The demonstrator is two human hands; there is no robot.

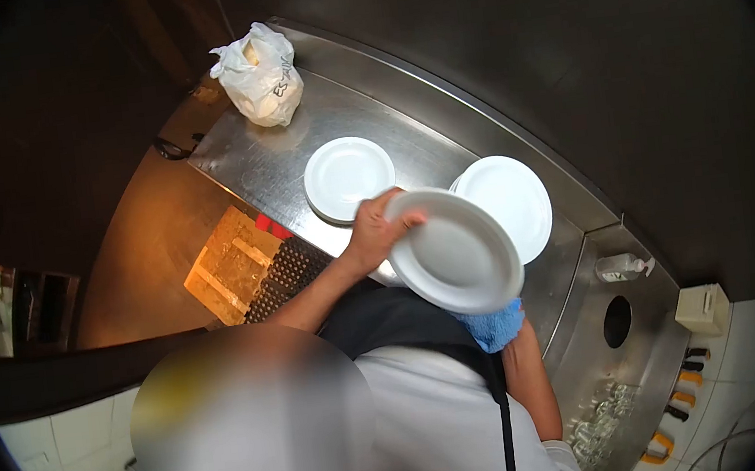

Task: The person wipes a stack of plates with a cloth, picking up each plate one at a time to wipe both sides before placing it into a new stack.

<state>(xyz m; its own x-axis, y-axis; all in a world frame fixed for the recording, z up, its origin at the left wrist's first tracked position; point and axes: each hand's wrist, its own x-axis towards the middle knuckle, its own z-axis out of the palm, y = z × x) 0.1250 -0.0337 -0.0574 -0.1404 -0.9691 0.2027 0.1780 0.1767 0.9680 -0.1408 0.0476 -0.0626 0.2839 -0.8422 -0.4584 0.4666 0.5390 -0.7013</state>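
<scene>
A white plate is tilted in front of my apron, gripped at its left rim by my left hand, thumb over the face and fingers behind. Under the plate's lower right edge my right hand is closed on a blue cloth, with its fingers mostly hidden. Beyond the held plate lie two groups of white plates on the steel counter: a stack just past my left hand and more plates to the right.
A tied white plastic bag with handwriting stands at the counter's far left end. On the right is a steel sink with a dark round hole, a clear pump bottle and glassware. Yellow-and-black handles line the wall.
</scene>
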